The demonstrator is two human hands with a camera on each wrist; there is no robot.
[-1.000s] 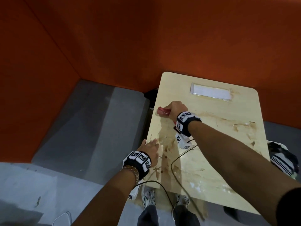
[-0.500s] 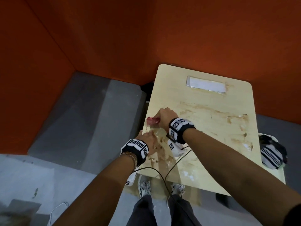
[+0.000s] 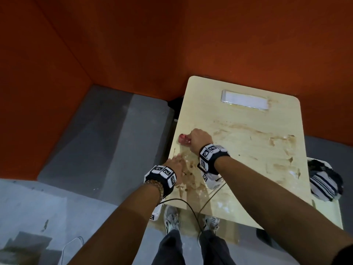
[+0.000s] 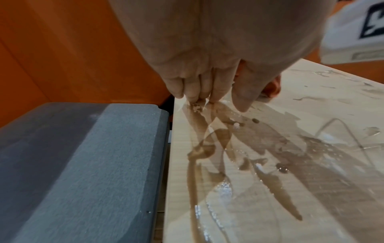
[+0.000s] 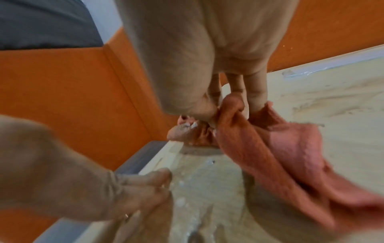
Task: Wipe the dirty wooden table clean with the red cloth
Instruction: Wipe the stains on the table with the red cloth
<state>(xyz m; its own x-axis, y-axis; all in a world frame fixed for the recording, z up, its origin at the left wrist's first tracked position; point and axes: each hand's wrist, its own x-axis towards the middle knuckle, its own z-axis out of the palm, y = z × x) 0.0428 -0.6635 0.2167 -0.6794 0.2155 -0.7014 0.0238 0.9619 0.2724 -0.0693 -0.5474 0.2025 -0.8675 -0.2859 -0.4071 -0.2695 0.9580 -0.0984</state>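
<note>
Right hand (image 3: 199, 141) is shown bunching the red cloth (image 3: 184, 139) near the wooden table's (image 3: 248, 150) left edge. Left wrist: straight fingertips (image 4: 193, 93) of the left hand (image 4: 218, 49) are pressed on brown smears (image 4: 207, 144). Right wrist: the cloth is pinched by curled fingers (image 5: 255, 92).

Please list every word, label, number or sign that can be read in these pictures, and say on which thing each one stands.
No readable words or numbers.
Black-and-white square marker patterns, not text: on the black wristbands of the left hand and right hand.
White rectangular label on the dirty wooden table: blank.
Red cloth: no print visible.
</note>
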